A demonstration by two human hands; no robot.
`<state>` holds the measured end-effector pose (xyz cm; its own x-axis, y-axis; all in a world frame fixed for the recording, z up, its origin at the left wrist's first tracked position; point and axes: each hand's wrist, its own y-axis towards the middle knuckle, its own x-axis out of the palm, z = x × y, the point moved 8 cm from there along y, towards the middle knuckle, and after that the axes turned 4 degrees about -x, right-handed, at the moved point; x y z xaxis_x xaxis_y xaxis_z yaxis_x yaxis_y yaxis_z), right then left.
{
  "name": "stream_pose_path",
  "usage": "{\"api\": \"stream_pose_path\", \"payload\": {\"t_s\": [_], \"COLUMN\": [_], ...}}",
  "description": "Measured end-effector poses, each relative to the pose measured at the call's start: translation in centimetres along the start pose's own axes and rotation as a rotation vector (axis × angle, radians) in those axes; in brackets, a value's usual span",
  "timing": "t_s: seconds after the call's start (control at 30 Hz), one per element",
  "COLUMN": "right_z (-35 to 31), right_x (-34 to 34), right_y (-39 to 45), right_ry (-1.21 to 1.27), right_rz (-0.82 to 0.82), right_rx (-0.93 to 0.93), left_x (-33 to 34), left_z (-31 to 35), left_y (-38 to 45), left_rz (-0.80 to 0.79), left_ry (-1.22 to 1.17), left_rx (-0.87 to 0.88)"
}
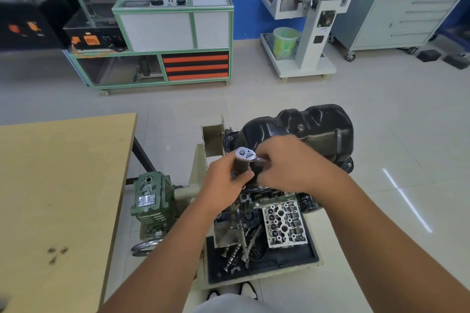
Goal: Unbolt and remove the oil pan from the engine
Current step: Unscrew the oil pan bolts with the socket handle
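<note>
Both hands grip one ratchet (245, 154) — left hand (226, 180) on its socket, right hand (287, 162) on its handle — beside the oil pan (312, 127).

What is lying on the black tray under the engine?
On the black tray lie a cylinder head, a camshaft and small parts. The engine and arms cover the far part.

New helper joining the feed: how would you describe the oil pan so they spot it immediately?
Find the engine on its stand, right of the wooden table. The oil pan caps it, behind both hands: glossy, black, lumpy, unlike the silver cylinder head below.
</note>
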<state>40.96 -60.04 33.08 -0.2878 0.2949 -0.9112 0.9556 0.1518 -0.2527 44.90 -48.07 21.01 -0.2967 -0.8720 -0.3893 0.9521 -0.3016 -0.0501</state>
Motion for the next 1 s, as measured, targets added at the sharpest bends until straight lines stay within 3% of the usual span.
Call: {"api": "stream_pose_path", "payload": {"t_s": [0.07,0.13,0.2,0.23,0.33,0.4,0.43,0.53,0.57,0.7,0.77,0.83,0.9,1.0], "right_z": [-1.0,0.4,1.1,1.0,0.3,0.2,0.7,0.6,0.3,-0.2,0.6,1.0,1.1,0.3], "right_x": [1.2,-0.1,-2.2,-2.1,0.6,0.7,0.0,-2.4,-2.3,0.6,0.1,-1.8,-2.3,-0.2], "right_y": [-0.5,0.2,0.4,0.4,0.4,0.3,0.5,0.3,0.2,0.2,0.4,0.2,0.2,0.4], "right_ry": [0.261,0.293,-0.046,-0.131,0.153,0.236,0.205,-0.194,-0.2,0.232,0.195,-0.071,-0.07,0.238], "right_rz": [-0.172,0.015,0.269,0.28,-0.027,-0.056,0.021,0.338,0.369,0.064,0.11,0.288,0.334,0.011], "right_rx": [-0.018,0.037,0.085,0.086,0.026,0.037,0.07,0.103,0.068,-0.01,0.047,0.097,0.053,-0.04], "left_x": [-0.3,-0.4,-0.2,0.0,0.3,0.5,0.6,1.0,1.0,0.4,0.4,0.8,1.2,1.1], "left_z": [-0.2,-0.4,-0.3,-0.2,0.4,0.6,0.6,0.5,0.5,0.3,0.2,0.3,0.1,-0.3], "left_y": [0.1,0.3,0.3,0.2,0.0,-0.1,-0.1,0.1,0.2,0.7,0.8,0.4,0.1,0.3], "left_rz": [0.057,0.043,-0.044,-0.08,-0.089,-0.067,-0.066,-0.089,-0.086,-0.017,-0.015,-0.074,-0.109,-0.058], "left_ry": [-0.015,-0.03,-0.009,0.013,0.026,0.005,0.005,0.023,0.02,0.011,-0.021,-0.016,0.006,-0.008], "left_rx": [-0.01,-0.041,-0.045,-0.027,0.038,0.055,0.052,0.042,0.039,0.023,0.027,0.032,0.027,0.017]}}
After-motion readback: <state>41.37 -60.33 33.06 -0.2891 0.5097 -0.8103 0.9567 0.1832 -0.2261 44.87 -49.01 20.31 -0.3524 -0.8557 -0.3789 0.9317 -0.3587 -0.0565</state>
